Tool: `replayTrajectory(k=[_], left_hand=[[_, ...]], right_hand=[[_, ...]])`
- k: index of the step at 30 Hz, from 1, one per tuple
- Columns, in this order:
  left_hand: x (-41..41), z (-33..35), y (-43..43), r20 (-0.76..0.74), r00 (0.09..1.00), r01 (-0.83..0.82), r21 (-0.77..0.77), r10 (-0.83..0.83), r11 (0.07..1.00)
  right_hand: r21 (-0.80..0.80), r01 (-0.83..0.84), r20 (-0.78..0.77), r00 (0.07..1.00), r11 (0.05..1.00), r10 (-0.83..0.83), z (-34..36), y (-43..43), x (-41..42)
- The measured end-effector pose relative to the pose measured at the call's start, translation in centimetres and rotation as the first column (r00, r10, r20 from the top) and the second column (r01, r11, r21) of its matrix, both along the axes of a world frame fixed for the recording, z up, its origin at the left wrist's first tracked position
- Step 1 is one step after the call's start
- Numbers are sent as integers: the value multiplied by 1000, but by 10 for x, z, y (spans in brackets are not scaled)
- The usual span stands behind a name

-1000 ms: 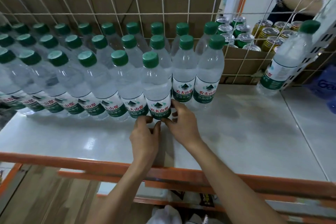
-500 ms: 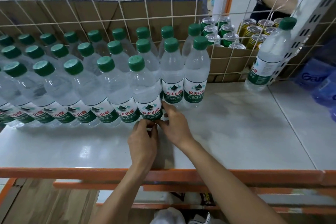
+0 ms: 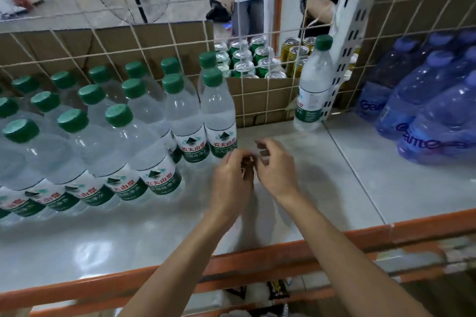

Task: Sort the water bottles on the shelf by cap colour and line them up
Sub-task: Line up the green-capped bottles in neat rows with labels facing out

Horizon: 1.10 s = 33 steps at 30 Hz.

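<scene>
Right, both hands are off the bottles at this moment. The left hand (image 3: 231, 177) and right hand (image 3: 275, 165) hover close together above the shelf (image 3: 296, 201), fingers loosely curled, with nothing visibly in either one. They hang just in front of the end bottle (image 3: 219, 116) of the green-capped block.

And that block looks well on its way! The green-capped water bottles (image 3: 144, 152) stand upright in three slanting rows on the left half of the shelf, packed shoulder to shoulder with their labels facing out. The front row stops short of the two behind it, so there is room for one or more at that end.

What's left, by my reading: one lone green-capped bottle (image 3: 313, 90) stands well apart, far right against the perforated upright (image 3: 353, 8). It belongs with its group. Over on the right the blue bottles (image 3: 422, 100) sit bunched and blurred, not in a clean line.

Now the count. I make it fifteen green caps in the block, six, six and three, though the rows run off the left edge, so the true total can't be told. Add the one stray. Blue bottles: at least five, too smeared to be sure. Behind the wire mesh (image 3: 268, 90) sit drink cans (image 3: 260, 59), not part of this job.
</scene>
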<state>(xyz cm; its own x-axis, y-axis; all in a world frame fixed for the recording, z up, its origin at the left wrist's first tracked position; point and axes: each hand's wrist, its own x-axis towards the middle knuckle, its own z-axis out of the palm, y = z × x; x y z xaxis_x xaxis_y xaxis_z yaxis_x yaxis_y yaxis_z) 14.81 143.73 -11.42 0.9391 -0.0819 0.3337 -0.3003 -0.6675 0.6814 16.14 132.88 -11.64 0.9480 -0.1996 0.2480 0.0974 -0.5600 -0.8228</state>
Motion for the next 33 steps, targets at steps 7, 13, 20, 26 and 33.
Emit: replayTrajectory(k=[7, 13, 20, 26, 33], left_hand=[[61, 28, -97, -162, 977, 137, -16, -138, 990], [101, 45, -140, -305, 939, 119, -154, -161, 981], [101, 44, -133, -323, 937, 102, -111, -133, 989], [77, 37, -107, -246, 955, 144, -111, -168, 983], [16, 2, -65, -244, 967, 28, -155, -65, 988]], right_hand=[[45, 319, -29, 948, 947, -318, 2, -91, 36], [135, 168, -69, 985, 976, -160, 15, -113, 71], [-62, 323, -162, 930, 944, -329, 8, -123, 93], [-33, 163, -205, 964, 986, -166, 17, -116, 80], [12, -42, -208, 977, 999, 44, 9, -91, 29]])
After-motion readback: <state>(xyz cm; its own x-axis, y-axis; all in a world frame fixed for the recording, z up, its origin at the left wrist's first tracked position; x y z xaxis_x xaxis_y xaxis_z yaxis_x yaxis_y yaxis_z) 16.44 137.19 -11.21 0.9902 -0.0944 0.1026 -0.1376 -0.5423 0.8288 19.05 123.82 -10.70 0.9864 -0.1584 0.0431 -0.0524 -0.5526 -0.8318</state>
